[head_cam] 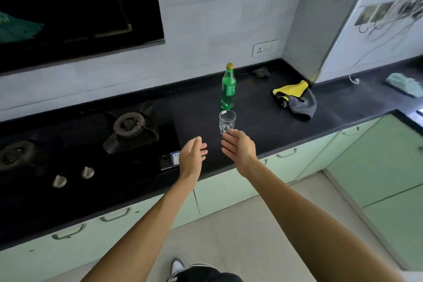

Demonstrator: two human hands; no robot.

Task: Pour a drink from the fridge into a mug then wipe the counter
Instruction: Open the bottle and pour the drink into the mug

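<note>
Sitting to the left of the left hand [193, 152], a black gas hob [131, 125] is set into the dark counter [263, 126], with two metal knobs [87, 172] along its front edge. The left hand hangs over the counter's front with its fingers loosely extended, holding nothing. Just beside it, the right hand [240, 147] is likewise relaxed and empty, palm turned inward toward the left. An empty clear glass mug [227, 120] stands upright just beyond the right fingertips, its handle facing them; whether they touch it I cannot tell. Directly behind the mug, further from both hands, a green plastic bottle [228, 89] stands upright with its cap on. Well to the right of the right hand lies a crumpled yellow and grey cloth [295, 98], and further right a pale teal cloth [404, 84].
</note>
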